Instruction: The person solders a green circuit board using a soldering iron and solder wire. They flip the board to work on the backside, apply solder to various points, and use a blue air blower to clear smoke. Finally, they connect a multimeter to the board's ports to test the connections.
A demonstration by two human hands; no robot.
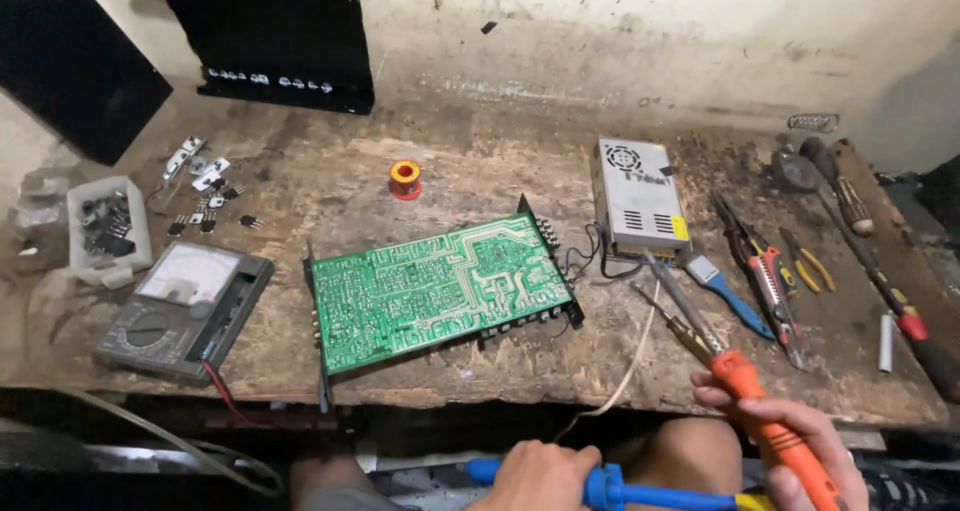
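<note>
Fingers of the right hand (790,446) wrap the orange iron (745,381); the left hand (545,476) grips a blue pump (640,493). Both would do best steadied over the green board (440,289).

Both hands sit low at the near edge of the view, below the desk's front edge, above the person's bare knees. The left hand (540,476) is near the middle, knuckles up, fingers curled shut around a blue handle. The right hand (790,451) is further right and slightly higher, fingers wrapped around an orange handle that slants up and to the left. The two hands are apart, not touching.
</note>
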